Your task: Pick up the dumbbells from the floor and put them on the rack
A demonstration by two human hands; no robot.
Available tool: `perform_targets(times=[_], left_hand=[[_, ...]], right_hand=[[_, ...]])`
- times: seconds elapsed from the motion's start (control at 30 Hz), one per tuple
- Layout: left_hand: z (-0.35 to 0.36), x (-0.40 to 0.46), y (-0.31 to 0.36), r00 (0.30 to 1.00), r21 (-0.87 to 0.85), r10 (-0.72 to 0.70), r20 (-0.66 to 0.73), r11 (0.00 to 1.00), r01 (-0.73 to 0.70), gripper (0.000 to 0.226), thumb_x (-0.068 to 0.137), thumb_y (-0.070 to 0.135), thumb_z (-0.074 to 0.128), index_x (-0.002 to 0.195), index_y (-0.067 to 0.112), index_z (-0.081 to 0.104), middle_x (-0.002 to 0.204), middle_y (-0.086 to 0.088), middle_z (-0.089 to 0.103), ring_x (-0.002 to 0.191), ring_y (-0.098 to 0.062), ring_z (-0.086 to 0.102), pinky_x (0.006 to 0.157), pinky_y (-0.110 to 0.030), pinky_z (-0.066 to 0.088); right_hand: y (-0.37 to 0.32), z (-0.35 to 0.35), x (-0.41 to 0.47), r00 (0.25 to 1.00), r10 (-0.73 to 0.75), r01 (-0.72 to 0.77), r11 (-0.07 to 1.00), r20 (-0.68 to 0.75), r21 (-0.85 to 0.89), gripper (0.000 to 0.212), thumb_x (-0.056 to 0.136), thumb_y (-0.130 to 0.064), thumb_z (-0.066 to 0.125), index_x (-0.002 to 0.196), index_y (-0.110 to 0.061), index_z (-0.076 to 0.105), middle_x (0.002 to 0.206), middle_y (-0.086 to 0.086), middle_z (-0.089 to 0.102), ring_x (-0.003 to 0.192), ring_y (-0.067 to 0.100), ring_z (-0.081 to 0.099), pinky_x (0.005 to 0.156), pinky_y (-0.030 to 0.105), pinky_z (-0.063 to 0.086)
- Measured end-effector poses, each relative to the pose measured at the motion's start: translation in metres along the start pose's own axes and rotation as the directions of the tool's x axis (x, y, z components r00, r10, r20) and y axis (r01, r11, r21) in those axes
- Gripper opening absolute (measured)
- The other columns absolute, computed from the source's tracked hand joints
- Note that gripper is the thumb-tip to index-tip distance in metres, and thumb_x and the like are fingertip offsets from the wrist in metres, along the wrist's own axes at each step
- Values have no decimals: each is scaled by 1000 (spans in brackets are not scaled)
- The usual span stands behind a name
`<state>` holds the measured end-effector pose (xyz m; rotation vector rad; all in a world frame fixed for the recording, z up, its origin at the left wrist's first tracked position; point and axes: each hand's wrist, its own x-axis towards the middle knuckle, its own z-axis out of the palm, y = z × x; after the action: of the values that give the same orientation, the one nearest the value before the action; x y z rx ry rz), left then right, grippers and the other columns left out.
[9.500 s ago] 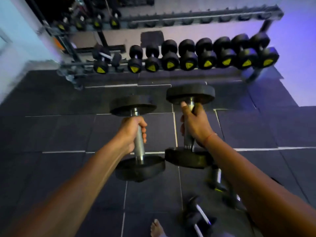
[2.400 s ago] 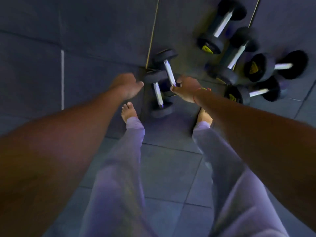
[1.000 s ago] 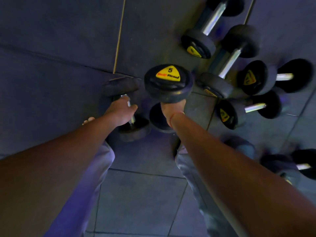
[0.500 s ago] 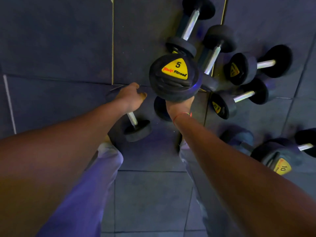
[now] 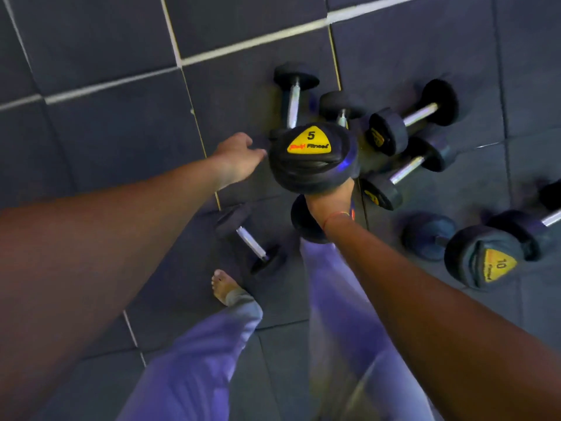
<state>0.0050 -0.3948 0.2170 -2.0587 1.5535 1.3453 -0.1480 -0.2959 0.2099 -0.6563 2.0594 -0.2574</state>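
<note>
My right hand point(image 5: 331, 203) is closed around the handle of a black 5 dumbbell point(image 5: 312, 156), held upright so its yellow-labelled end faces me. My left hand point(image 5: 235, 159) is stretched out just left of that dumbbell's head, fingers loose and holding nothing. Below it a small black dumbbell point(image 5: 250, 240) lies on the floor by my foot. Several more dumbbells lie in a pile behind, among them one point(image 5: 293, 95) pointing away and two point(image 5: 416, 115) point(image 5: 406, 170) angled to the right. The rack is out of view.
A larger dumbbell marked 10 point(image 5: 485, 256) lies at the right with another beside it at the frame edge. My bare foot point(image 5: 223, 287) and trouser legs stand on the dark rubber floor tiles point(image 5: 106, 132).
My left hand has let go of the small dumbbell's handle and moved up toward the pile; that dumbbell now lies on the floor. The right hand has raised the 5 dumbbell slightly.
</note>
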Motion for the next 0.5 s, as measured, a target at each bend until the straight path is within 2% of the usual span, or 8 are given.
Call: perform_targets(times=[0.07, 0.1, 0.13, 0.2, 0.27, 0.37, 0.5], left_hand=[[-11, 16, 31, 1000, 13, 19, -15, 1000, -19, 53, 93, 44, 59, 138, 17, 49, 143, -7, 50, 129, -27, 48, 104, -31, 39], [-11, 27, 46, 1000, 18, 30, -8, 999, -30, 53, 93, 44, 58, 138, 17, 49, 143, -7, 49, 130, -27, 47, 104, -31, 38], [-11, 38, 59, 999, 14, 40, -12, 999, -40, 52, 94, 43, 58, 138, 17, 50, 143, -6, 50, 130, -26, 47, 103, -30, 38], [-7, 62, 77, 999, -7, 51, -19, 999, -52, 51, 94, 43, 57, 138, 17, 50, 142, -6, 50, 130, -25, 47, 102, -29, 37], [3, 90, 91, 998, -10, 55, -5, 998, -55, 51, 94, 43, 56, 138, 18, 50, 142, -4, 50, 129, -24, 47, 99, -29, 37], [19, 134, 94, 999, 1, 46, 23, 999, -46, 48, 93, 42, 57, 134, 18, 51, 137, -4, 52, 122, -23, 50, 91, -27, 37], [39, 192, 78, 996, 40, -2, 88, 999, -2, 49, 90, 43, 62, 129, 15, 53, 131, -9, 56, 115, -26, 54, 89, -30, 42]], right_hand=[[-11, -15, 14, 1000, -21, 21, 1000, 8, 7, 9, 86, -16, 58, 80, -21, 53, 77, -5, 55, 86, 19, 58, 79, 31, 47], [-13, -24, 22, 1000, -10, 12, 999, -29, 45, 10, 82, -18, 62, 91, -16, 60, 86, 0, 62, 89, 23, 61, 80, 33, 49], [-14, -29, 34, 997, 24, -17, 996, -75, 88, 22, 77, -20, 66, 97, -13, 64, 93, 4, 68, 91, 28, 65, 79, 35, 51], [-22, -36, 57, 995, 39, -30, 994, -93, 103, 27, 73, -25, 65, 96, -10, 67, 94, 12, 72, 92, 34, 67, 72, 34, 51], [-27, -41, 83, 996, 32, -29, 998, -81, 47, 26, 77, -29, 63, 92, -9, 69, 92, 15, 72, 92, 36, 67, 68, 33, 48], [-32, -38, 118, 989, -6, 4, 1000, -148, -14, 38, 78, -40, 58, 99, -11, 69, 102, 14, 71, 101, 35, 64, 74, 32, 46], [-35, -28, 156, 984, -24, 26, 1000, -179, 14, 30, 81, -29, 67, 101, -7, 69, 107, 20, 68, 103, 40, 62, 80, 42, 50]])
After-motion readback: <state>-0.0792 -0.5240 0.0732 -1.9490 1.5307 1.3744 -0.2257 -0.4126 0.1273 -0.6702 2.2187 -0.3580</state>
